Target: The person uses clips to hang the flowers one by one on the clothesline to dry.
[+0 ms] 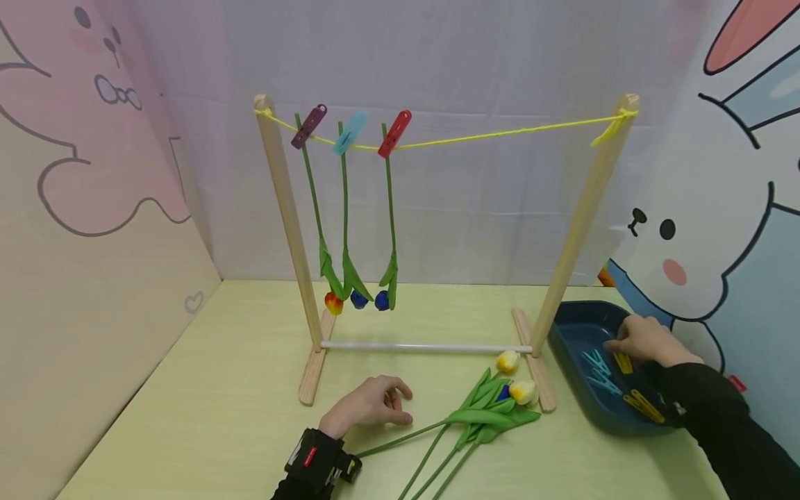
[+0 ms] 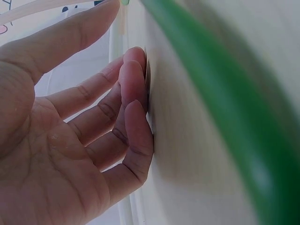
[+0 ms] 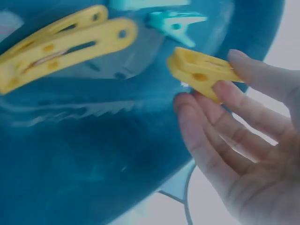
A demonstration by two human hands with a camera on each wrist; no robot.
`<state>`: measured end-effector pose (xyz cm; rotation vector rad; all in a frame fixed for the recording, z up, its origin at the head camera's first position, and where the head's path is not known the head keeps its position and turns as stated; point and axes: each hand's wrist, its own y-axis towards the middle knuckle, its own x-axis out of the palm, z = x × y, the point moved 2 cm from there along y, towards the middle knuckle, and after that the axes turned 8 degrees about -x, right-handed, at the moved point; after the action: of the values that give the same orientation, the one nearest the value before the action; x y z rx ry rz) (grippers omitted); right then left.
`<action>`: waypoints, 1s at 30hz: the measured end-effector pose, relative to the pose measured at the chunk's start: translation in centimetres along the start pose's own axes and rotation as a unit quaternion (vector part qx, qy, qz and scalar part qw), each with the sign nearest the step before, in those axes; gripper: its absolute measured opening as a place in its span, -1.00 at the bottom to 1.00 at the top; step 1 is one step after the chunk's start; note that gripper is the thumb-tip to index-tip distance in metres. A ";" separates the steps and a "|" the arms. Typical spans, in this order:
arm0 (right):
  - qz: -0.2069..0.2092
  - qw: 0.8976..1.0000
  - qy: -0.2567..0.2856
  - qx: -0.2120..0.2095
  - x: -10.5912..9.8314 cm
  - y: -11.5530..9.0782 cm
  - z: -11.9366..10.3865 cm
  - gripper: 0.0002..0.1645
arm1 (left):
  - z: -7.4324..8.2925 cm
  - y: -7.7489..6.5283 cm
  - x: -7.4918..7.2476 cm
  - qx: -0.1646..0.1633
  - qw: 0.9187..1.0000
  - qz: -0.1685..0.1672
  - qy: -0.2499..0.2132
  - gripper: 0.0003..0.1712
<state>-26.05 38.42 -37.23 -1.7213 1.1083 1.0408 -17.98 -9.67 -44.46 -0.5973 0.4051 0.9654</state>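
My right hand (image 1: 646, 340) reaches into the dark blue basin (image 1: 578, 326) and pinches a yellow clothespin (image 3: 201, 70) between thumb and fingers. Another yellow clothespin (image 3: 70, 49) and light-blue clothespins (image 1: 601, 373) lie in the basin nearby. My left hand (image 1: 369, 405) rests on the table with loosely curled fingers and holds nothing. Close beside it runs a green stem (image 2: 206, 89) from a bunch of artificial tulips (image 1: 484, 417) lying on the table, with white-yellow and blue blooms.
A wooden frame with a left post (image 1: 287, 208) and right post (image 1: 578, 229) carries a yellow string (image 1: 500, 134). Three tulips hang head-down from it by a purple clothespin (image 1: 309, 126), a blue clothespin (image 1: 351, 133) and a red clothespin (image 1: 395, 133). A white rod (image 1: 425, 347) joins the posts below.
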 end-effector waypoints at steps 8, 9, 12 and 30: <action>0.118 0.991 0.030 -0.052 -1.1 -0.6 -2.6 -0.18 | 0.0 0.1 -0.1 -0.003 1.000 0.003 0.003 -0.57; 0.130 0.989 0.031 -0.058 -1.2 -0.7 -3.1 -0.20 | 0.0 0.1 0.0 -0.003 1.000 0.003 0.005 -0.57; 0.167 0.982 0.055 -0.073 -1.5 -1.1 -4.6 -0.32 | 0.0 0.2 0.0 -0.001 1.000 0.002 0.003 -0.57; 0.543 0.778 0.308 -0.071 1.8 -2.7 -12.6 -0.68 | 0.0 0.0 0.2 -0.003 1.000 0.001 -0.004 -0.56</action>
<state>-20.48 27.03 -34.27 -1.4980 2.7012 1.2158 -17.84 -9.59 -44.59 -0.5981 0.3959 0.9712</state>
